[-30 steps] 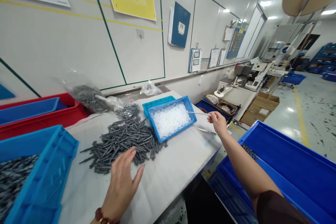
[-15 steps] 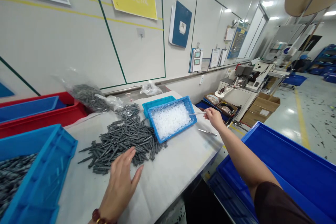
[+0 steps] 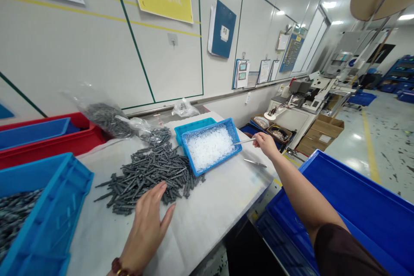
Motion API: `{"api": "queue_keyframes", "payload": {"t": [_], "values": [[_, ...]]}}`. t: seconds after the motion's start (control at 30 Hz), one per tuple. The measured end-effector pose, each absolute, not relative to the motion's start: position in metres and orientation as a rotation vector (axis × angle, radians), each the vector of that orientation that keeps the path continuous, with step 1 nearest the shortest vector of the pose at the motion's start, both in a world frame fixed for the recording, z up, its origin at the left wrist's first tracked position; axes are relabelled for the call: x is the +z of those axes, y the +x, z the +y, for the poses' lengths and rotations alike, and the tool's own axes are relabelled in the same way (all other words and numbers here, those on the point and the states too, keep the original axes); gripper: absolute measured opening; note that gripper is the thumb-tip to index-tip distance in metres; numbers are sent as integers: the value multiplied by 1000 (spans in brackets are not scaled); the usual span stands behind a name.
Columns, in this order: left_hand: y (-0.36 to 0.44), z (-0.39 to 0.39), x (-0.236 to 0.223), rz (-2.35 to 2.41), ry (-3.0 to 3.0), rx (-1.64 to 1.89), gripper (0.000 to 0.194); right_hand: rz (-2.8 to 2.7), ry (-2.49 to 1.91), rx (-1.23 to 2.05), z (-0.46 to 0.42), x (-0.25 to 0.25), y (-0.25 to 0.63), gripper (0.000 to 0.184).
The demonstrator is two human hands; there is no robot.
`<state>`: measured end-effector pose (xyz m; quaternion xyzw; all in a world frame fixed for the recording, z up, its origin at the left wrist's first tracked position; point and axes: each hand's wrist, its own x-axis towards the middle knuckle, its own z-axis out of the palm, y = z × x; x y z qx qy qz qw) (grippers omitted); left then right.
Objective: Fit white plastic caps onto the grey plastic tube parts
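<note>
Heap of parts (image 3: pixel 148 174) on the table (image 3: pixel 223 207), left of the tray (image 3: pixel 216 164)

One head-worn view looks forward and down from above the near side of the table (image 3: pixel 207 211), close to the hands (image 3: pixel 149 220), facing the wall (image 3: pixel 97 56), with floor (image 3: pixel 391 133) at far right.

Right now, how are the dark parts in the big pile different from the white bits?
The dark parts are blackish-grey, while the white bits are pale and bright. The dark parts are long and thin; the white bits are much smaller, too tiny to make out their shape. The dark parts lie loose on the white table cover, but the white bits sit inside a blue tray. Both are heaps of many pieces.
</note>
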<state>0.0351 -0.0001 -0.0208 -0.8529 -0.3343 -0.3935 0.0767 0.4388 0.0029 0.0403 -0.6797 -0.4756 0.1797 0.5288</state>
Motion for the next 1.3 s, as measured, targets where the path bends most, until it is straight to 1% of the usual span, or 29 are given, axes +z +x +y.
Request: {"api": "queue_keyframes", "payload": {"t": [0.23, 0.6, 0.87, 1.0, 1.1, 1.3], "values": [[34, 2, -24, -1010, -2578, -1174, 49, -1045, -1586, 520, 5, 32, 437, 22], [34, 2, -25, -1016, -2585, -1155, 49, -772, -1484, 810, 9, 11, 425, 24], [33, 1, -23, -1125, -2624, -1153, 46, -693, -1390, 937, 5, 16, 415, 17], [32, 2, -26, -1101, -2669, -1138, 34, -725, -1343, 1009, -1, 20, 392, 15], [32, 0, -27, -1034, -2686, -1093, 26, -789, -1309, 1107, -8, 18, 363, 17], [32, -2, -25, -1119, -2655, -930, 32, -961, -1287, 1317, -18, 1, 300, 29]]}}
